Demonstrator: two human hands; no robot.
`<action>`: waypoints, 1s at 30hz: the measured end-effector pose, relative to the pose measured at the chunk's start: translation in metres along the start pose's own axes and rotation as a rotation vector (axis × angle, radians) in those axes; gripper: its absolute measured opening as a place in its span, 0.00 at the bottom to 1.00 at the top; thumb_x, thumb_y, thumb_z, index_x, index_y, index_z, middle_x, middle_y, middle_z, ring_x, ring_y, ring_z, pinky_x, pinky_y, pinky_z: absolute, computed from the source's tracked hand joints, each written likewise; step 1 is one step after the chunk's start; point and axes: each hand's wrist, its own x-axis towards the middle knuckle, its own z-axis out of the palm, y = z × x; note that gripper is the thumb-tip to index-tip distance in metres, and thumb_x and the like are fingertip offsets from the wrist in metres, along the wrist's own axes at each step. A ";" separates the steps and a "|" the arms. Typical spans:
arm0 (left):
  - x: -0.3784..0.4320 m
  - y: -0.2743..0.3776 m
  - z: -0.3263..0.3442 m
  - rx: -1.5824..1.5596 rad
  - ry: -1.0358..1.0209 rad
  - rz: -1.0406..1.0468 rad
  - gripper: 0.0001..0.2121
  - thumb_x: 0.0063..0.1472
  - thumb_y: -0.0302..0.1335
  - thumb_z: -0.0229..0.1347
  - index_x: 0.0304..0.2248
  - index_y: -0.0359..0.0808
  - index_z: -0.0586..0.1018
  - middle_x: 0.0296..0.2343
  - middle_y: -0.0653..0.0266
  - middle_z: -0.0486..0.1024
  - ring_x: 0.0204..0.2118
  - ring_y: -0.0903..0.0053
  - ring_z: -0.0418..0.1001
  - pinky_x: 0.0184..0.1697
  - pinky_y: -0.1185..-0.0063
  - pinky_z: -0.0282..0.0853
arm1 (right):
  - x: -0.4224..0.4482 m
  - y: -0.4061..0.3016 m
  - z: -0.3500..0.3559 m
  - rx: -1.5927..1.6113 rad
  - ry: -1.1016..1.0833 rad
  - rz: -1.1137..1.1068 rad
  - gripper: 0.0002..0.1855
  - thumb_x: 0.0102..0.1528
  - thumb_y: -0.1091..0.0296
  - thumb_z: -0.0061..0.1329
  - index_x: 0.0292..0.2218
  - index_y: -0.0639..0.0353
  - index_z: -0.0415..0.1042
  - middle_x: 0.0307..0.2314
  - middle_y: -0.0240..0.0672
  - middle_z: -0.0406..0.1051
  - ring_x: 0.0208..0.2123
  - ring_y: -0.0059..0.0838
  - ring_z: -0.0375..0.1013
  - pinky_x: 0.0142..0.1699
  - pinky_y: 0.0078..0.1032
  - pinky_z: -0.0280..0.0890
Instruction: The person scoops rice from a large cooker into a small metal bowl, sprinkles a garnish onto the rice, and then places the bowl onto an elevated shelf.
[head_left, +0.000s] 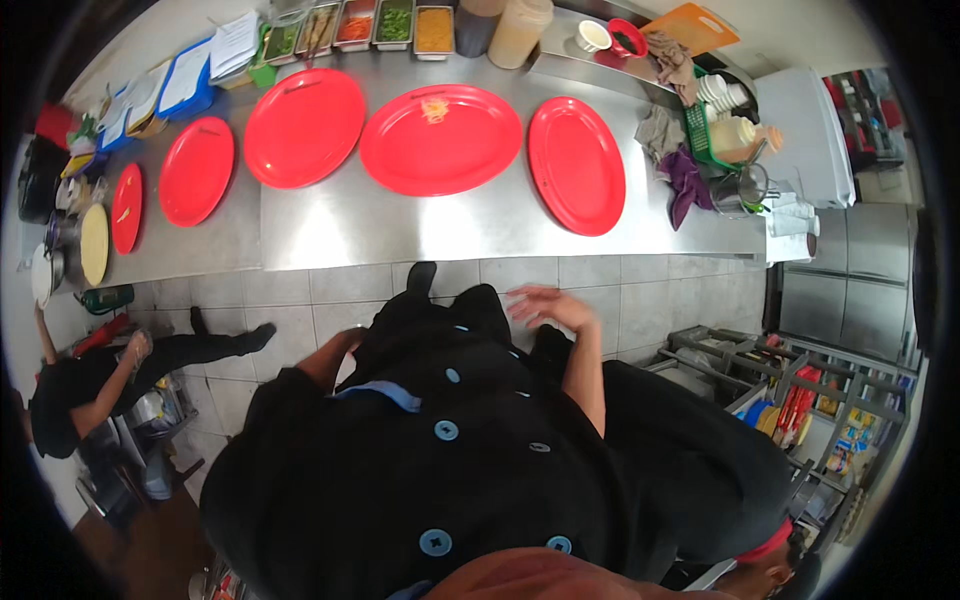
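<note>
My right hand hangs in the air before the steel counter, fingers spread and a little blurred, with nothing in it. My left hand is low beside my black jacket; its fingers are mostly hidden. Red oval plates stand in a row on the counter. Closest to my right hand are a bare plate and a wide plate with a small heap of pale shredded food near its far rim. Further left come a large plate, a smaller plate and a narrow-looking plate with pale bits on it.
Steel pans of chopped food and squeeze bottles line the back. A green basket and purple cloth lie right. A co-worker is at far left; another person's red collar shows behind me. Metal shelving stands right.
</note>
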 end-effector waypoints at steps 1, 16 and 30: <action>-0.009 -0.007 0.013 -0.067 0.010 0.197 0.19 0.51 0.38 0.56 0.39 0.34 0.78 0.35 0.58 0.77 0.36 0.67 0.75 0.39 0.69 0.70 | -0.012 -0.031 -0.012 0.094 0.073 -0.160 0.20 0.58 0.62 0.42 0.50 0.59 0.66 0.36 0.35 0.73 0.37 0.26 0.72 0.42 0.26 0.66; -0.283 0.254 0.087 -0.558 0.302 1.059 0.11 0.61 0.32 0.51 0.40 0.36 0.70 0.38 0.63 0.72 0.38 0.72 0.74 0.40 0.74 0.71 | 0.067 -0.054 -0.204 -0.231 1.364 -0.635 0.12 0.51 0.68 0.50 0.35 0.66 0.69 0.34 0.45 0.65 0.34 0.38 0.68 0.42 0.31 0.64; -0.261 0.337 0.099 -0.914 0.523 1.147 0.05 0.57 0.29 0.49 0.32 0.38 0.68 0.30 0.66 0.70 0.31 0.76 0.73 0.37 0.76 0.71 | 0.064 -0.058 -0.247 -0.475 1.166 -0.706 0.07 0.49 0.72 0.46 0.31 0.64 0.69 0.30 0.44 0.63 0.29 0.36 0.65 0.37 0.32 0.63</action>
